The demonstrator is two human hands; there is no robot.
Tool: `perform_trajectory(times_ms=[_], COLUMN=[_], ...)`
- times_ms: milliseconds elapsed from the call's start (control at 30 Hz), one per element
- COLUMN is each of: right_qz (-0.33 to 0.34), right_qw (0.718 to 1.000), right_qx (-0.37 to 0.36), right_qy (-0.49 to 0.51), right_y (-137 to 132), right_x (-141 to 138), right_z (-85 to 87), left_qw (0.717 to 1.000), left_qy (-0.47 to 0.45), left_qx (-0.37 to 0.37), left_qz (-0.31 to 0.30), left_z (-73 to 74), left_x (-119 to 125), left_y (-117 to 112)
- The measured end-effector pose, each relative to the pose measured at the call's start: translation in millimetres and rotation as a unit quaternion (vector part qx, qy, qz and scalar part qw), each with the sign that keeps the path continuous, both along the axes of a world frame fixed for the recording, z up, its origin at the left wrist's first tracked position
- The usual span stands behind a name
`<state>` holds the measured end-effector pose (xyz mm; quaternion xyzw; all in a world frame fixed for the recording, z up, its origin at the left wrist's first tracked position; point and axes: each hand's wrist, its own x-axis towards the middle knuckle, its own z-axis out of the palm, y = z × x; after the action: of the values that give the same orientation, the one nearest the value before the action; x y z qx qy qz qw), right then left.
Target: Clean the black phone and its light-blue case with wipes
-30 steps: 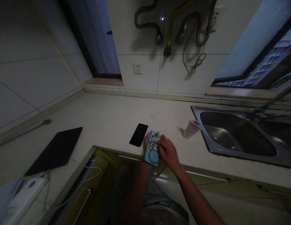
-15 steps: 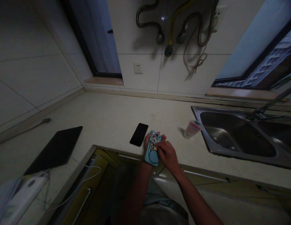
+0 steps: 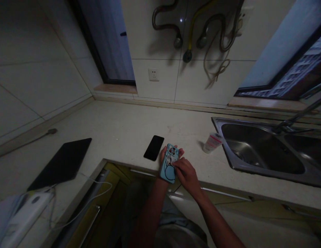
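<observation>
A phone in a light blue cartoon case [image 3: 168, 165] is held back-up over the counter's front edge. My left hand [image 3: 163, 155] cradles it from beneath, fingers curled round its far end. My right hand [image 3: 185, 173] lies on the case's right side, fingertips pinching its edge near the camera end. A second, bare black phone [image 3: 153, 147] lies flat on the pale counter [image 3: 124, 127] just left of my hands.
A small white cup with a pink band [image 3: 211, 142] lies tipped beside the steel sink [image 3: 263, 151] at right. A black tablet [image 3: 62, 163] rests at left, with a white device and cable [image 3: 26, 213] near the corner. A wall socket [image 3: 153, 74] sits behind.
My right hand has slid a little down the case's right edge, uncovering more of the camera end. The case sits slightly higher in view. The black phone has stayed put.
</observation>
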<state>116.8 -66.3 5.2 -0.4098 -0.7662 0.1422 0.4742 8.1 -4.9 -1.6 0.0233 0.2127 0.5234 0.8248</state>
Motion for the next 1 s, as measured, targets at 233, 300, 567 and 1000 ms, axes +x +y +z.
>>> perform_trajectory(times_ms=[233, 300, 567, 1000], right_qz=[-0.001, 0.002, 0.003, 0.012], right_qw=[1.000, 1.000, 1.000, 1.000], right_qx=[0.002, 0.003, -0.003, 0.002], right_qy=[0.021, 0.020, 0.025, 0.018], right_y=[-5.7, -4.9, -4.2, -3.9], right_x=[2.5, 2.1, 0.5, 1.8], right_z=[-1.8, -1.1, 2.6, 4.9], left_qw=[1.000, 1.000, 1.000, 1.000], left_qy=[-0.008, -0.008, -0.008, -0.005], left_qx=[0.012, 0.009, 0.007, 0.010], left_qz=[-0.020, -0.023, -0.026, -0.017], left_z=[2.8, 2.4, -0.3, -1.0], left_x=[-3.1, -3.3, -3.6, -3.3], left_y=[-1.2, -0.4, 0.9, -1.1])
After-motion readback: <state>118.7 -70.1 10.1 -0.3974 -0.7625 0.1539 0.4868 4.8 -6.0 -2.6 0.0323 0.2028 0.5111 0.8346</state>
